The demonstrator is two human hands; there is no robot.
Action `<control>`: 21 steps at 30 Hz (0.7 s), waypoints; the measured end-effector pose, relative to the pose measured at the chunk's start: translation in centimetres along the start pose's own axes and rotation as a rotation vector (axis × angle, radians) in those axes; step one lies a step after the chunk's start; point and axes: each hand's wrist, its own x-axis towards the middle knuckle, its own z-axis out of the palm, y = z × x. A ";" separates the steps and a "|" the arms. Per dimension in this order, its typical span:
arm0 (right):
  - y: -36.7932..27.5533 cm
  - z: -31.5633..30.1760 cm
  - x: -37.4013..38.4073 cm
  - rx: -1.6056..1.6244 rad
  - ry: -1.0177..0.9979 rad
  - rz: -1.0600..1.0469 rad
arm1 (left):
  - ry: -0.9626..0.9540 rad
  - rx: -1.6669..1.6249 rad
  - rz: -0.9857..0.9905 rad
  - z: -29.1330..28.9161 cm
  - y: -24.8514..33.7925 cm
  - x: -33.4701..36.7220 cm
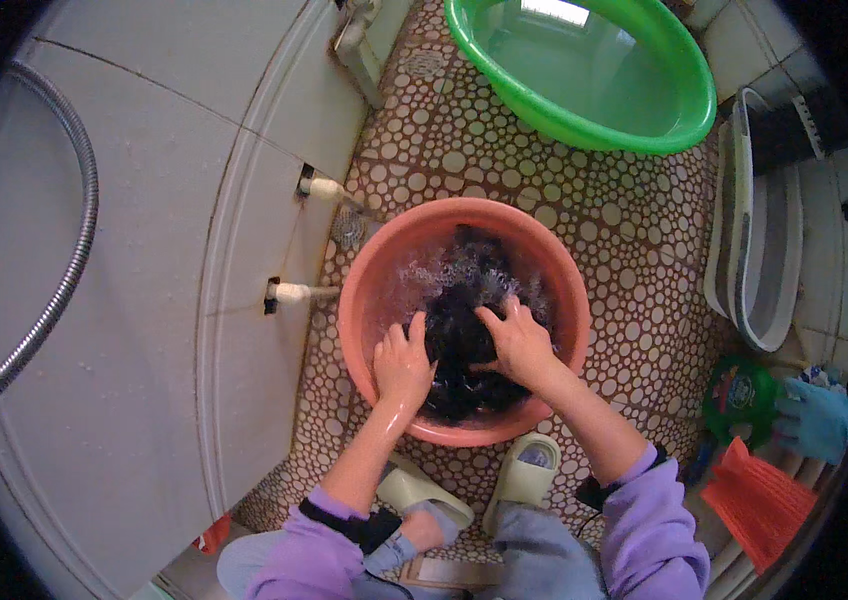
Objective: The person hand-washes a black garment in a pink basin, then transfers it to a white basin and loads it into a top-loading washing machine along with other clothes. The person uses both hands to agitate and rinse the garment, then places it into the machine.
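Observation:
A pink round basin [569, 270] stands on the floor in front of me, with water and a bunched black cloth [459, 330] in it. The cloth is soaked, its kind hard to make out. Bubbles and ripples cover the water at its far side. My left hand [404, 365] rests at the cloth's left edge, fingers spread apart. On the right side, my right hand [519, 345] reaches over the cloth with fingers and thumb apart. Both hands are wet, and neither is closed on the cloth. Some fingertips touch the cloth or dip below the surface.
A large green basin [684, 130] of cloudy water stands at the far right. A folded grey-and-white tub [744, 240] leans on the right wall. Nearby are a green bottle [739, 398], a blue glove [819, 420] and a red mesh cloth [759, 500]. Pipe stubs [294, 292] jut out left of the basin.

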 end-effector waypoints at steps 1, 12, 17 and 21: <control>0.4 1.5 0.7 -0.022 -0.010 0.012 | -0.036 0.064 -0.007 1.1 0.0 0.2; 3.5 0.0 2.2 0.195 0.152 -0.108 | -0.107 -0.246 -0.080 -1.9 -2.4 3.6; 1.2 -9.1 -3.2 0.362 0.373 -0.466 | 0.042 -0.679 0.194 -11.2 -1.2 0.9; -4.7 -19.2 -8.0 0.580 0.411 -0.433 | 0.021 -1.078 0.196 -21.1 2.4 -2.4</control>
